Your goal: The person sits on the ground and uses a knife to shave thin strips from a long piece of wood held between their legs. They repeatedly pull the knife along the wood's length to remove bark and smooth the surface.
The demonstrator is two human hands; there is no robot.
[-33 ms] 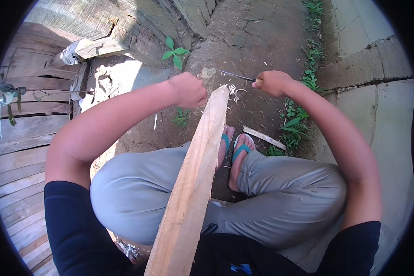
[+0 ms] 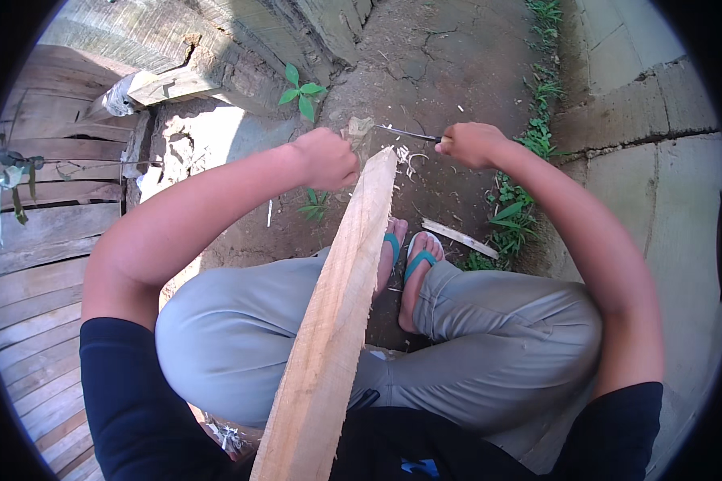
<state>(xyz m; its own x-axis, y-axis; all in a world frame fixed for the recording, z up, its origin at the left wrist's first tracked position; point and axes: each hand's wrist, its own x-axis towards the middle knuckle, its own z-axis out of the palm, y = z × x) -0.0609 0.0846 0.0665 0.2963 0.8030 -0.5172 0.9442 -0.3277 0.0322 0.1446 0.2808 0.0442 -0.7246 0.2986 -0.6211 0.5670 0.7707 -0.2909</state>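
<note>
A long pale wooden plank (image 2: 337, 321) slopes from my lap up to the ground ahead, its far end rough and shaved. My left hand (image 2: 326, 158) is closed in a fist against the left side of that far end. My right hand (image 2: 472, 144) grips the handle of a thin metal blade (image 2: 405, 133), which points left across the plank's tip. Pale shavings (image 2: 409, 158) lie around the tip. I am squatting in grey trousers, with my feet in teal sandals (image 2: 405, 260) beside the plank.
Bare dirt lies ahead with a small green seedling (image 2: 301, 92) and a split wood strip (image 2: 460, 238). Weathered boards (image 2: 36, 240) stand on the left. A concrete slab (image 2: 674, 184) and a line of weeds (image 2: 509, 216) are on the right.
</note>
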